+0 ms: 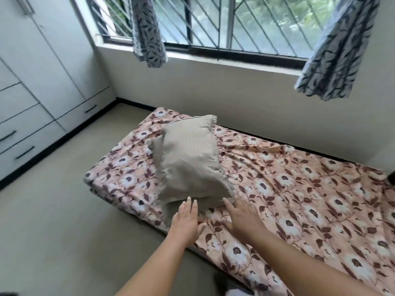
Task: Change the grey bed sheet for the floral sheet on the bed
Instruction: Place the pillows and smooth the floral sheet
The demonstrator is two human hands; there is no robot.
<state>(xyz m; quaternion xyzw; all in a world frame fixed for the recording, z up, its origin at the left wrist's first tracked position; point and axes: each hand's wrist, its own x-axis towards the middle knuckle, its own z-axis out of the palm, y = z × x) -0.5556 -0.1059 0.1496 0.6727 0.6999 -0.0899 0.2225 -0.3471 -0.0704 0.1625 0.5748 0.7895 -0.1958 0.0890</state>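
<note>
Both hands flat, fingers straight: left hand [185, 221] and right hand [242, 218] at pillow [190, 161] edge, maybe touching; floral sheet [299, 199] under.

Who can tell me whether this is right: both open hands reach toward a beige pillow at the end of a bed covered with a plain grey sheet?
Not quite. The head view shows the floral sheet spread there, not a grey one. The rest holds: the left hand and right hand, both open, reach toward the beige pillow.
</note>
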